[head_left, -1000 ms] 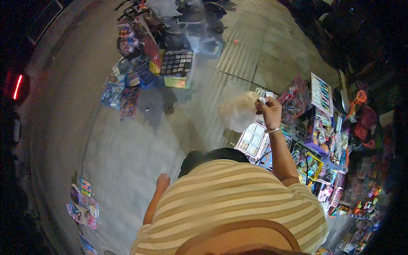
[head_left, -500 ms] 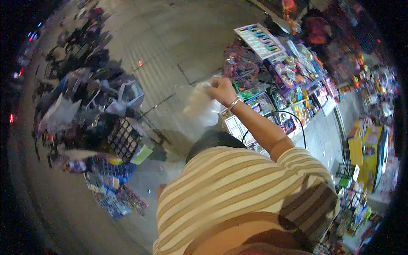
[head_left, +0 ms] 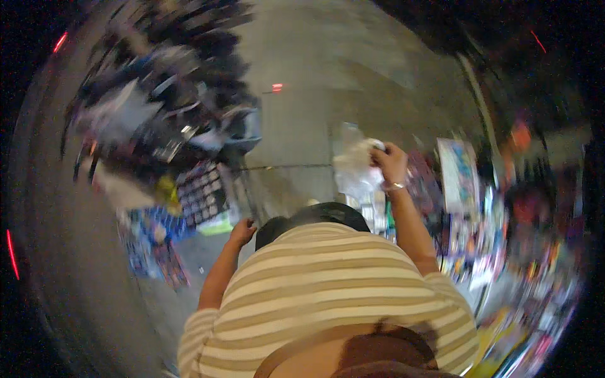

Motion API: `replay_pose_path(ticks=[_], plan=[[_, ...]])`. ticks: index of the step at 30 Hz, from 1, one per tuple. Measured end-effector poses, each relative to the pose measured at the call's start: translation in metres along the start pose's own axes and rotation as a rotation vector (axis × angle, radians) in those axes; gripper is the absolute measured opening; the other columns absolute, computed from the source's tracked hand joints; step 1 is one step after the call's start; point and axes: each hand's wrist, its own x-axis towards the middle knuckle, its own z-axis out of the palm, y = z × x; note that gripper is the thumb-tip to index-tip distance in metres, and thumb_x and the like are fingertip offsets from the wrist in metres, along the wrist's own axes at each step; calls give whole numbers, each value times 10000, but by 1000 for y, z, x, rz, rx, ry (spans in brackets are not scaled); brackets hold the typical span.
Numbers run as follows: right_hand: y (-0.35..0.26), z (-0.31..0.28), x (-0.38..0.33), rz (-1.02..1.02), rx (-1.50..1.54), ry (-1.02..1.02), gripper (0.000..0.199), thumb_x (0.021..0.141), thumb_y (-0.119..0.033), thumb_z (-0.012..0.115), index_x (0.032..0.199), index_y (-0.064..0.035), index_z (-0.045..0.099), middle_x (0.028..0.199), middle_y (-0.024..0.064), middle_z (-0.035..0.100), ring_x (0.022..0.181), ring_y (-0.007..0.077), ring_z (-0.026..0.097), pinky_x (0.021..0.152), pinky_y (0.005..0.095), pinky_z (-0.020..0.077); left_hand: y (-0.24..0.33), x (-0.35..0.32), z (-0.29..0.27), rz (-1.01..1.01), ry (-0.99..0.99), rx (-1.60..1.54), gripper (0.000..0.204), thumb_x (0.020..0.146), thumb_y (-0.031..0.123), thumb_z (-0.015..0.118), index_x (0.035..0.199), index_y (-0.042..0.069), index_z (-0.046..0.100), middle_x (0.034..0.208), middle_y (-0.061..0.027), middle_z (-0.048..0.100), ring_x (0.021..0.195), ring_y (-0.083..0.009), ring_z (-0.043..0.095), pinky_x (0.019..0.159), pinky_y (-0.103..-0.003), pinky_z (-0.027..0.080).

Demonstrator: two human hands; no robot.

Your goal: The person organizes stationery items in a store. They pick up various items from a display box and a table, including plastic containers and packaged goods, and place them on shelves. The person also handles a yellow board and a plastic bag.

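My right hand (head_left: 392, 162) is raised ahead of my body, its fingers closed on the top of a clear plastic bag (head_left: 357, 169). The bag hangs beside the hand with something pale in it, too smeared to name. A bracelet (head_left: 395, 186) circles the right wrist. Low at my left side, my left hand (head_left: 242, 232) has its fingers curled in, and nothing shows in it. Near that hand lies a dark tray with rows of pale squares (head_left: 203, 194).
Bags and piled goods (head_left: 189, 120) stand on the left, with blue packaged goods (head_left: 151, 230) on the ground. A stall of small colourful goods (head_left: 472, 233) fills the right, with a pale display board (head_left: 458, 176) upright at it. Grey pavement (head_left: 302, 82) runs ahead.
My view has swung round, so the stall sits farther right and is blurred. My right hand and the bag appear farther right. My left hand, mostly hidden before, now shows.
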Motion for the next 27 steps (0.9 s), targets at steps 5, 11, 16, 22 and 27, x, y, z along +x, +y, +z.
replay_pose_path(ticks=[5, 11, 16, 22, 27], plan=[[-48, 71, 109, -98, 218, -208, 64, 764, -13, 588, 821, 4, 613, 738, 75, 629, 585, 121, 577, 512, 264, 490, -68, -4, 18, -307, -4, -5, 383, 773, 265, 616, 1065, 19, 590, 1041, -182, 618, 989, -353, 576, 853, -394, 458], [-126, 212, 234, -166, 379, -425, 91, 768, -39, 615, 845, 5, 592, 787, 86, 635, 623, 137, 590, 529, 283, 490, -147, 50, 69, -395, 87, -67, 378, 718, 306, 645, 959, 17, 606, 969, -183, 629, 930, -362, 590, 809, -412, 471], [-192, 361, 319, -228, 345, -550, 149, 763, -88, 683, 825, 9, 587, 775, 82, 630, 633, 150, 596, 564, 288, 499, -99, 105, 14, -436, 314, -497, 330, 730, 280, 635, 939, 25, 618, 951, -201, 625, 913, -362, 593, 793, -407, 474], [-239, 538, 399, -233, 383, -800, 148, 755, -71, 686, 851, 14, 612, 787, 84, 642, 677, 159, 619, 586, 279, 529, -27, 140, -83, -384, 581, -581, 298, 755, 217, 626, 965, 7, 616, 942, -192, 631, 888, -325, 610, 769, -364, 480], [-253, 665, 431, -310, 334, -1012, 101, 741, -31, 663, 824, 11, 624, 804, 93, 656, 685, 161, 628, 589, 279, 537, -6, 144, -92, -599, 627, -987, 281, 809, 193, 603, 999, -14, 596, 848, -122, 640, 785, -198, 613, 718, -299, 476]])
